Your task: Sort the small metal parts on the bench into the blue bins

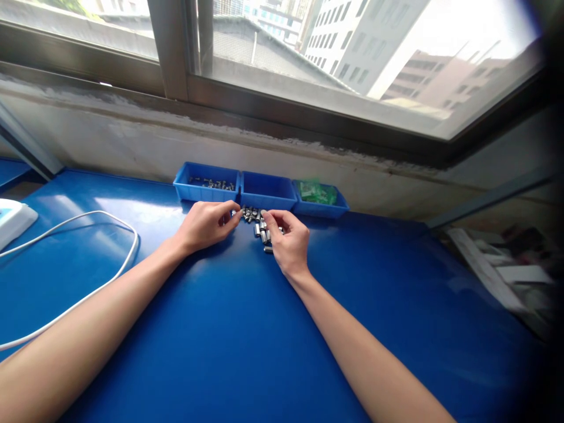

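Small dark and silvery metal parts [251, 214] lie in a pile on the blue table [247, 329], in front of the bins. My left hand [210, 225] is at the pile's left edge, thumb and forefinger bent towards each other around something too small to make out. On the pile's right side is my right hand [288, 238], its thumb and fingertips pressed together; what they hold is hidden. Several short metal cylinders [263, 236] lie beside and partly under my right hand.
Behind the pile stand three joined blue bins: the left bin [189, 192] holds small metal parts, the middle bin [268, 202] shows a bare inside, the right one green packets [317, 192]. A white cable [132, 252] curves across the left, near a white device [15, 222].
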A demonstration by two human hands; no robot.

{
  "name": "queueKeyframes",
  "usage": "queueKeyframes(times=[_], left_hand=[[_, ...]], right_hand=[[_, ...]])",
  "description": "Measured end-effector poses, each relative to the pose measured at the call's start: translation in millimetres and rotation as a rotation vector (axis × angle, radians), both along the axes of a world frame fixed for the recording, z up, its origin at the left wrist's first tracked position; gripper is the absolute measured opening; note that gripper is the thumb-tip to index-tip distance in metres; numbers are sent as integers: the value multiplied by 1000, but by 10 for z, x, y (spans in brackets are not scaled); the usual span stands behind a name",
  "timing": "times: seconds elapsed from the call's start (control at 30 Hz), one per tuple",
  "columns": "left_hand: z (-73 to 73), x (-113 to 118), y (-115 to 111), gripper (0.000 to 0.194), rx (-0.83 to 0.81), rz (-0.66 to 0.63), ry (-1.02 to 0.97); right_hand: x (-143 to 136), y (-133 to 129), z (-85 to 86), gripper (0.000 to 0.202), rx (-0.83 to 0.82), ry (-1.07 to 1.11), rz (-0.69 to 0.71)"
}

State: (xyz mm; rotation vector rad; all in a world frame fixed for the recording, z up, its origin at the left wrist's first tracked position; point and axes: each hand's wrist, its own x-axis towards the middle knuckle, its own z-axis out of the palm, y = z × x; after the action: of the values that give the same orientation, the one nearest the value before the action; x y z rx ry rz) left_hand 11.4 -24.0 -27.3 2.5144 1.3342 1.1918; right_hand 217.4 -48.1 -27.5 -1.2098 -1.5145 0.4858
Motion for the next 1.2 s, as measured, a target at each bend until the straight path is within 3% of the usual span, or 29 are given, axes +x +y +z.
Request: queueKeyframes(times=[0.13, 0.37, 0.53, 1.0, 1.2], left_hand=[[9, 8, -28, 24, 0, -37, 42], [-15, 26, -38, 32, 192, -65, 255], [-19, 35, -43, 30, 234, -75, 356], [-8, 28, -52, 27, 224, -100, 348], [15, 47, -62, 13, 70, -77, 195]], right_hand=[[1, -17, 5, 29, -10, 9, 20], [-35, -89, 86, 11, 94, -72, 248], [-42, -67, 59, 15, 56, -49, 227], [-62, -79, 107, 11, 109, -177, 222], [-70, -82, 80, 11, 138, -286, 204]])
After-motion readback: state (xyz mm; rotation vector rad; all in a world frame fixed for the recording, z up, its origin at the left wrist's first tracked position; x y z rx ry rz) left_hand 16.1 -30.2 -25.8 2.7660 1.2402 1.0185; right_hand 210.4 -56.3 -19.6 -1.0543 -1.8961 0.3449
